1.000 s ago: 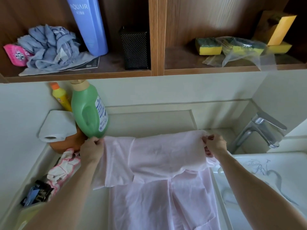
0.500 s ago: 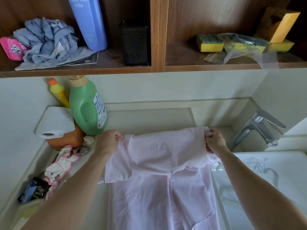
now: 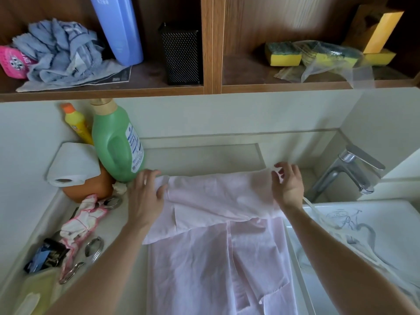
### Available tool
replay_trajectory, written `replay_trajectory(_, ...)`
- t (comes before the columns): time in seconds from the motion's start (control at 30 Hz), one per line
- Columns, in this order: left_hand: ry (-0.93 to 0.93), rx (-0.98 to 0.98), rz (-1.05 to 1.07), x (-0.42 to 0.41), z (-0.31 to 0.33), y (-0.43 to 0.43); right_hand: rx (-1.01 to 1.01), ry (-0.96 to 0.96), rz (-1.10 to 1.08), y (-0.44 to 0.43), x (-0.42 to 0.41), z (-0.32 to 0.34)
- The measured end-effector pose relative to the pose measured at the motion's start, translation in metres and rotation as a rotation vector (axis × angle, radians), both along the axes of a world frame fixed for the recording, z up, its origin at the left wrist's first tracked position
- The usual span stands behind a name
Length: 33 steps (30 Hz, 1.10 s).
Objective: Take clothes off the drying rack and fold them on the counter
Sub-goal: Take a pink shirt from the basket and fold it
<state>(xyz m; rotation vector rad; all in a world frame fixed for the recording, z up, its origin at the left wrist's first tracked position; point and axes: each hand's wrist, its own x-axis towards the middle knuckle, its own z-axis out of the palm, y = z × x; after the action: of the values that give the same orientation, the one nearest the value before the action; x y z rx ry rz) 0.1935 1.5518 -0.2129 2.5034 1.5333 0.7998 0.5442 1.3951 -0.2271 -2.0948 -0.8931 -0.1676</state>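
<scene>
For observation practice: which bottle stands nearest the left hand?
The green bottle on the counter; the small yellow bottle stands behind it, the blue bottle on the shelf.

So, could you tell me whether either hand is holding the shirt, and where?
Left hand lies flat on the shirt, gripping nothing; right hand touches its far right corner, pinch unclear.

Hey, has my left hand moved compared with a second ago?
Yes. The left hand has slid right, away from the green bottle, and now lies flat on the pink shirt.
</scene>
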Motion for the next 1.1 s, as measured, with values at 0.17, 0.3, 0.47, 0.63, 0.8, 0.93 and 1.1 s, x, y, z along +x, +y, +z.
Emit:
replay_trajectory(0.17, 0.037, -0.351, 0.321, -0.016, -0.034, -0.032, -0.123, 0.405, -0.36, -0.022, 0.001, -0.015)
replay_trajectory(0.3, -0.098, -0.435, 0.186, -0.033, -0.04, -0.034, -0.361, 0.536, -0.209, -0.035, 0.004, -0.014)
replay_trajectory(0.47, -0.078, -0.397, 0.137, -0.048, -0.043, -0.013, -0.287, 0.53, -0.247, -0.045, 0.029, -0.017)
replay_trajectory(0.63, 0.032, -0.276, 0.196, -0.042, -0.041, -0.008, -0.159, 0.237, -0.197, -0.031, 0.01, -0.011)
replay_trajectory(0.8, 0.231, 0.016, -0.146, -0.003, -0.046, -0.035, -0.211, -0.311, 0.331, -0.007, -0.053, -0.024)
replay_trajectory(0.93, 0.443, -0.191, -0.148, 0.003, -0.077, -0.039, -0.648, -0.246, 0.409, 0.007, -0.075, -0.044)
replay_trajectory(1.1, 0.518, -0.297, -0.168, -0.01, -0.079, -0.016, -0.905, -0.011, 0.195, -0.008, -0.018, -0.054)
